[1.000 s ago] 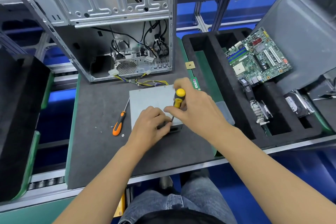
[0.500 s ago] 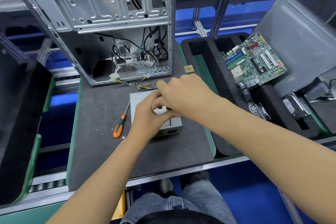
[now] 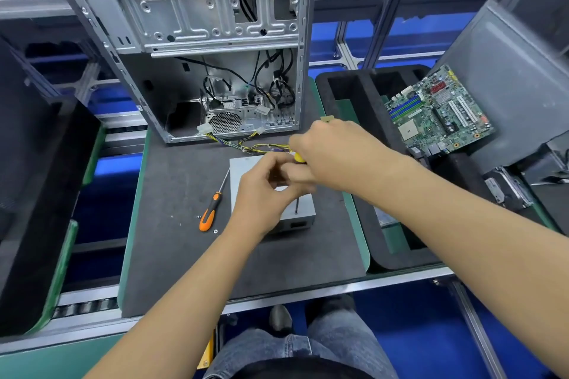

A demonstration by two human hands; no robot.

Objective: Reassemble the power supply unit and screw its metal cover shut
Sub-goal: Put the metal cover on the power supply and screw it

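The grey metal power supply unit (image 3: 243,167) lies on the dark mat, its yellow and black cable bundle (image 3: 261,147) trailing toward the case. My right hand (image 3: 335,154) grips a yellow-handled screwdriver (image 3: 298,157), whose shaft stands nearly upright with its tip on the unit's cover near the front right corner. My left hand (image 3: 261,194) hovers over the cover just left of the shaft, fingers curled toward the tool; whether it touches the shaft is hidden. Both hands hide most of the cover.
An orange-handled screwdriver (image 3: 207,215) and two small screws (image 3: 215,231) lie left of the unit. An open computer case (image 3: 191,40) stands behind. A black foam tray (image 3: 363,108) on the right holds a green motherboard (image 3: 437,111) and other parts.
My right hand has swung over the screwdriver's top, hiding most of the yellow handle. My left hand rose off the unit's front toward the shaft. The camera view shifted slightly.
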